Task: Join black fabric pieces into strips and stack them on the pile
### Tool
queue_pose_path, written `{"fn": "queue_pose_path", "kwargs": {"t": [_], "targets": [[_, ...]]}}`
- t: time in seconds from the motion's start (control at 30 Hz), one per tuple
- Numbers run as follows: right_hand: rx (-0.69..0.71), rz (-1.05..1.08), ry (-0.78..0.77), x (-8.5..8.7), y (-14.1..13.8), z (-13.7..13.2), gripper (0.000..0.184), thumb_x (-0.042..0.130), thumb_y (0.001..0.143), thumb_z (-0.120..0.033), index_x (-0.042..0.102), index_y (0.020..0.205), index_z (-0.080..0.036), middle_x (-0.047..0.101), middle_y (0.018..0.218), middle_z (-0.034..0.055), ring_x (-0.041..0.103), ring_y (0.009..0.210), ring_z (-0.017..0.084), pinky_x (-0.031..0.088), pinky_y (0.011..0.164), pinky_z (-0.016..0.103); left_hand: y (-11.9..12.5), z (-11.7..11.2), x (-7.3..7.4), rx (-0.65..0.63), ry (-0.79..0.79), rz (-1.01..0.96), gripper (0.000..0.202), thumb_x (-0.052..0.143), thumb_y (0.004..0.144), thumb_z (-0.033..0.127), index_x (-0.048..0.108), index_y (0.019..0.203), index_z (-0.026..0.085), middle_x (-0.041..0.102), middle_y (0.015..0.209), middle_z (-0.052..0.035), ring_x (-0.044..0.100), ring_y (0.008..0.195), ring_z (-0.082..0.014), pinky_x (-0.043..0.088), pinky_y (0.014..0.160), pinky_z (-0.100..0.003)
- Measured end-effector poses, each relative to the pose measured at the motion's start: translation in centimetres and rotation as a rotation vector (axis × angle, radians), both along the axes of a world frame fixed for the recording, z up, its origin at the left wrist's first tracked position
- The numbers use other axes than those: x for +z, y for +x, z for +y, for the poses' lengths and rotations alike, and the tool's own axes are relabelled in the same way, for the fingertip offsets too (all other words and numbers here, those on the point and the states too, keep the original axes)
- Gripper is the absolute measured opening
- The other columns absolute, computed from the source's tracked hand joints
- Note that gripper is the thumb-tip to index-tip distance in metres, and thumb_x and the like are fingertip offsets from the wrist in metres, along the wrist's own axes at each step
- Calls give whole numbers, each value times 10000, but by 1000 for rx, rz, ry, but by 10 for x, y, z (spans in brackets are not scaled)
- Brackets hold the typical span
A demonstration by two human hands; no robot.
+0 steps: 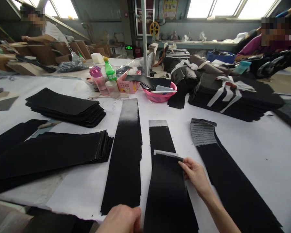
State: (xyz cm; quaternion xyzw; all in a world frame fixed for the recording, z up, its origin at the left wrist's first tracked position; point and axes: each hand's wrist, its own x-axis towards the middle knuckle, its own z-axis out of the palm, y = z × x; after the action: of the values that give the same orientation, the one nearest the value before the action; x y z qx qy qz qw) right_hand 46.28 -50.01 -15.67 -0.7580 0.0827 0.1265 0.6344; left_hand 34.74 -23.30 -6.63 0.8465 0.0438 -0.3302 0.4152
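Observation:
My right hand (196, 175) pinches the top right corner of a long black fabric strip (168, 194) that lies over another strip (161, 137) with a grey end. At the bottom edge my left hand (122, 220) rests closed near the lower left edge of the same strip; I cannot see what its fingers grip. A wider black strip (126, 155) lies to the left and a fanned row of strips (230, 174) to the right, all on the white table (262, 149).
Stacks of black sheets (65, 106) (50, 155) lie at left. A pink bowl (160, 92), pink box (128, 85), green bottle (109, 69) and bundled black stacks (232, 97) sit farther back. Two other people work at the far left and far right.

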Motion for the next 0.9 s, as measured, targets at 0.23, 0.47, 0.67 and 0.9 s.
{"fn": "queue_pose_path", "kwargs": {"t": [0.23, 0.47, 0.67, 0.9], "targets": [[63, 47, 32, 7, 3, -4, 357, 666, 786, -501, 488, 723, -198, 429, 547, -68, 449, 481, 88, 397, 438, 188, 74, -11, -27, 155, -20, -328, 295, 545, 850, 425, 602, 1036, 204, 630, 790, 4, 544, 599, -134, 393, 612, -239], [97, 127, 91, 12, 3, -5, 351, 655, 794, -496, 497, 714, -192, 457, 542, -59, 453, 488, 95, 387, 452, 202, 109, -37, -57, 333, -210, -354, 296, 539, 851, 458, 600, 823, 169, 561, 633, 23, 477, 503, -108, 343, 490, -217], [48, 143, 34, 8, 5, -4, 365, 632, 785, -536, 506, 710, -202, 442, 526, -66, 453, 455, 100, 389, 408, 199, 116, -41, -66, 362, -250, -244, 367, 546, 839, 502, 511, 659, 184, 458, 447, 61, 429, 379, -92, 325, 426, -194], [4, 4, -330, 6, -1, -2, 320, 518, 876, -508, 570, 748, -219, 507, 515, -38, 505, 448, 132, 399, 422, 222, 118, -43, -73, 334, -204, -247, 370, 514, 856, 511, 535, 684, 184, 498, 504, 52, 476, 384, -99, 333, 407, -189]]}}
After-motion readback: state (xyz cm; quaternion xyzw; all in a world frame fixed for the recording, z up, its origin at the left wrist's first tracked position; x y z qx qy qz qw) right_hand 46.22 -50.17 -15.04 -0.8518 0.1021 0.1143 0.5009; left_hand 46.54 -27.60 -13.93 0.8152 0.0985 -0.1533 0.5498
